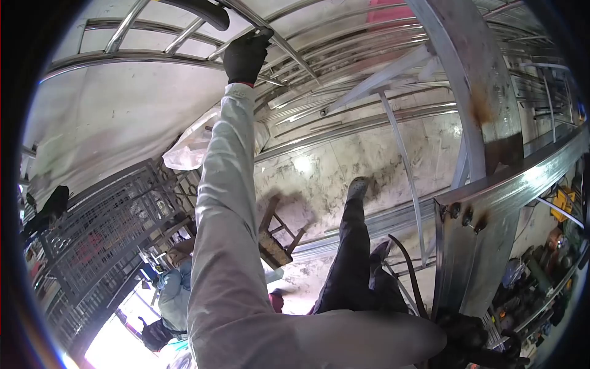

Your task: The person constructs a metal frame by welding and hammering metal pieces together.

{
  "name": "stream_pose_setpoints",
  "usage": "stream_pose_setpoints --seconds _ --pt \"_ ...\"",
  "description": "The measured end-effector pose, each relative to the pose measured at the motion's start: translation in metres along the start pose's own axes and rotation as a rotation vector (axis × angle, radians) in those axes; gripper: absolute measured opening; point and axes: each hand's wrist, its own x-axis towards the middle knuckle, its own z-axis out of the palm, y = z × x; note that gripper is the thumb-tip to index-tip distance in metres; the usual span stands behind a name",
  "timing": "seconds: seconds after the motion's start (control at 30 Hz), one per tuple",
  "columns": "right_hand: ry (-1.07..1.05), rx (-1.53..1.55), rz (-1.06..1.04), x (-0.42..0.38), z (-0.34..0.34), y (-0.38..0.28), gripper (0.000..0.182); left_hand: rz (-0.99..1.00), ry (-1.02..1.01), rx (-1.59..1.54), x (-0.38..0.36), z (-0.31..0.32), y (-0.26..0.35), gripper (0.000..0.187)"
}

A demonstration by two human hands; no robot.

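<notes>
My left hand [247, 56], in a dark glove, reaches up at the end of a long light-grey sleeve. Its fingers are wrapped round a shiny metal tube [296, 58], which belongs to or lies against a ladder-like metal frame [126, 27]. Just left of that hand, a black curved piece [206, 12] enters at the top edge. Low on the right is my right hand [462, 333], also in a dark glove, beside a welded box-section steel post [467, 258]. It looks closed on something dark that I cannot make out. A black cable [410, 270] runs up near it.
A heavy steel beam [458, 80] slopes down on the right, with thin bars around it. Long metal tubes [369, 120] lie on the floor. A small stool [276, 237] stands mid-floor. Wire-mesh racks [110, 227] and another person [175, 295] are at lower left.
</notes>
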Motion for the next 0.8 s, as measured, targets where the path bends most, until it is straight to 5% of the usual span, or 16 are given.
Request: stream_pose_setpoints --seconds 0.07,0.13,0.17,0.2,0.3,0.47,0.67,0.8 --pt "0.000 -0.012 -0.006 -0.001 -0.001 0.000 0.020 -0.123 -0.072 0.008 -0.003 0.015 -0.008 0.046" --pt "0.000 -0.021 -0.007 -0.003 -0.002 0.000 0.020 0.337 0.007 0.345 -0.005 0.035 -0.036 0.052" --pt "-0.002 -0.022 -0.005 -0.003 -0.002 0.001 0.020 0.045 -0.176 0.348 0.007 0.056 -0.061 0.053" --pt "-0.001 -0.027 -0.007 -0.005 -0.003 0.001 0.020 -0.026 -0.297 0.511 0.011 0.070 -0.081 0.053" --pt "-0.001 -0.034 -0.018 -0.006 -0.006 -0.001 0.020 0.198 -0.575 0.669 -0.013 0.097 -0.139 0.053" --pt "0.001 -0.051 -0.050 -0.010 -0.016 -0.007 0.020 0.309 -0.622 0.560 -0.187 0.148 -0.151 0.043" --pt "-0.012 -0.022 -0.060 -0.012 -0.018 -0.005 0.019 -0.114 -0.935 0.234 -0.543 0.191 -0.158 0.040" --pt "0.030 0.248 0.140 -0.019 -0.023 -0.004 0.018 -0.691 -1.430 0.016 -0.619 0.102 -0.095 0.044"
